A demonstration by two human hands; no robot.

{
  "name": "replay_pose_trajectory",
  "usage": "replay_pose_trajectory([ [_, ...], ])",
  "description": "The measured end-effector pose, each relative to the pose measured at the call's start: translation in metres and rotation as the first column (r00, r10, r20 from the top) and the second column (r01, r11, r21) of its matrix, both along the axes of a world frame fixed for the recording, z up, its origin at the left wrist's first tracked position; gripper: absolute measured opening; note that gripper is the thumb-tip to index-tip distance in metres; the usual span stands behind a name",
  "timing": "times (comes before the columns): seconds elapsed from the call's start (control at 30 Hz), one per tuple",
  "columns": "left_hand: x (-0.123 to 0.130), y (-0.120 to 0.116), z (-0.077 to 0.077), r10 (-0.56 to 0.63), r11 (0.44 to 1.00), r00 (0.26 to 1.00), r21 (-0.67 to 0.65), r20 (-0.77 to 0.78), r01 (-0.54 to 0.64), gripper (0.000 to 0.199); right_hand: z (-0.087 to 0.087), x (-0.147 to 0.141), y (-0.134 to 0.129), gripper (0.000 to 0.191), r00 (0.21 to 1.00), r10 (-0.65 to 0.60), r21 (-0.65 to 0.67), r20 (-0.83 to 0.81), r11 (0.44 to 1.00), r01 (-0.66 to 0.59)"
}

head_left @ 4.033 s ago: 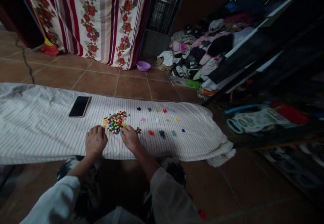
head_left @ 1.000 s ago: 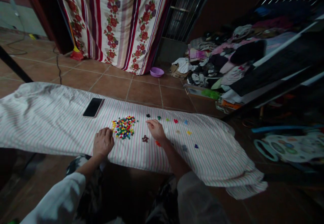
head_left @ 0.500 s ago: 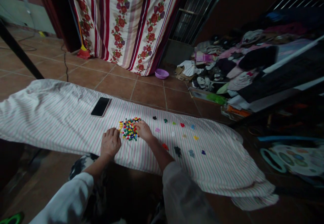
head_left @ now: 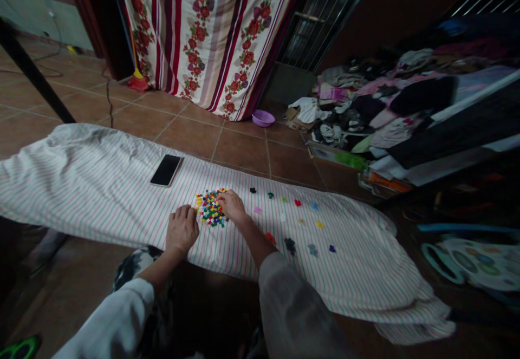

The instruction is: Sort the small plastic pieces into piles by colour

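Note:
A pile of tiny multicoloured pieces point(head_left: 209, 215) lies on the striped cloth point(head_left: 114, 185). At the pile's left edge my left hand point(head_left: 182, 230) rests palm down, fingers laid on the cloth and holding nothing I can see. My right hand point(head_left: 233, 206) reaches over the pile's right side with thumb and fingers pinched together; whatever is between them is too small to make out. Right of that hand, small groups sorted by colour are spread in rows, among them a black group point(head_left: 253, 190), a red one point(head_left: 298, 203), a yellow one point(head_left: 320, 224) and a dark green one point(head_left: 290, 246).
A phone point(head_left: 166, 170) lies on the cloth left of the pile. Beyond the cloth-covered surface are a tiled floor, a purple basin point(head_left: 263, 118), a flowered curtain point(head_left: 199, 34) and a broom point(head_left: 138, 82). Clothes point(head_left: 365, 99) are heaped at the right.
The view has shifted slightly, so everything sits a little further right. Both hands keep nearly the same places at the pile; the right fingers have moved only slightly among the pieces.

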State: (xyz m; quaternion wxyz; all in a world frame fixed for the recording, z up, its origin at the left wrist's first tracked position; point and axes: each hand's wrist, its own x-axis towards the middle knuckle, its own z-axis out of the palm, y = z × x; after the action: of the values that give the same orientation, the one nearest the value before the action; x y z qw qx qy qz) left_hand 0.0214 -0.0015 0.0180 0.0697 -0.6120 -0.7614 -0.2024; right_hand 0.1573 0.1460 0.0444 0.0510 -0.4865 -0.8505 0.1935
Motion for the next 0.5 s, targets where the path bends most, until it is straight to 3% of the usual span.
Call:
replay_pose_trajectory([
  [0.3,-0.001,0.000,-0.003,-0.012,1.000,1.000,0.015,0.014,0.011,0.023,0.017,-0.011,-0.002,0.022,0.994,-0.026,-0.031,0.104,0.999,0.029],
  [0.5,0.000,0.001,-0.001,-0.005,1.000,1.000,0.011,0.009,0.005,0.022,0.014,-0.016,-0.002,0.021,0.990,-0.066,-0.016,0.128,0.998,0.068],
])
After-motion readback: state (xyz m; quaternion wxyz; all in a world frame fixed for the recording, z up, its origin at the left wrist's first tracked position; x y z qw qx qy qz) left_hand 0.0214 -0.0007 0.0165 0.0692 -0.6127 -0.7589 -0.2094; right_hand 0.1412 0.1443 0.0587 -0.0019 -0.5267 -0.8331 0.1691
